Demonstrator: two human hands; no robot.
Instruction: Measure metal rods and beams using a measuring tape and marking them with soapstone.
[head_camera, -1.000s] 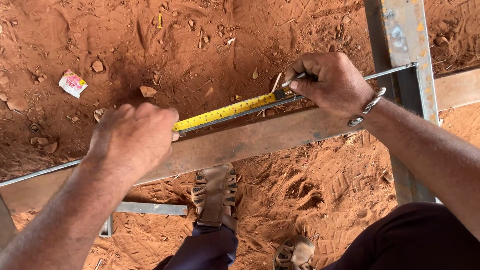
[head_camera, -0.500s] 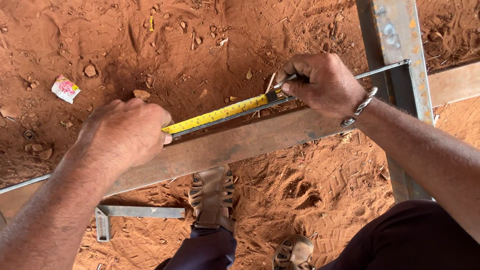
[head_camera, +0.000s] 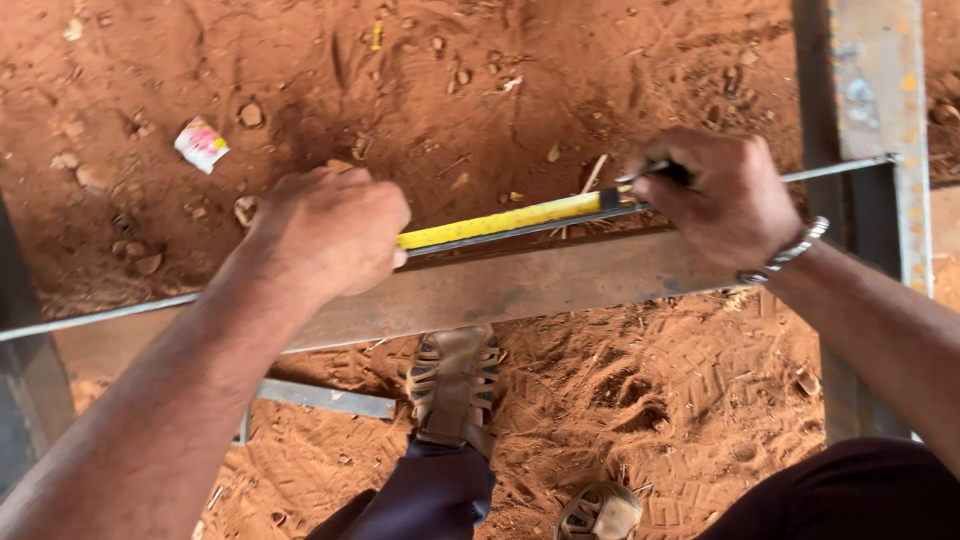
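Yellow tape measure blade (head_camera: 510, 220) stretched along a steel bar (head_camera: 520, 285) over red soil.

Left hand (head_camera: 325, 235) is closed into a fist at the tape's near end, apparently around the case, which is hidden. Right hand (head_camera: 715, 195), at the tape's far end, pinches a thin dark marking tool (head_camera: 655, 172) against the blade. The blade lies along the bar's upper edge; it looks light, thin and springy, likely to buckle or slip unless pinned at both ends. The bar looks heavy and rigid. Below the bar stands a sandalled foot (head_camera: 455, 385).
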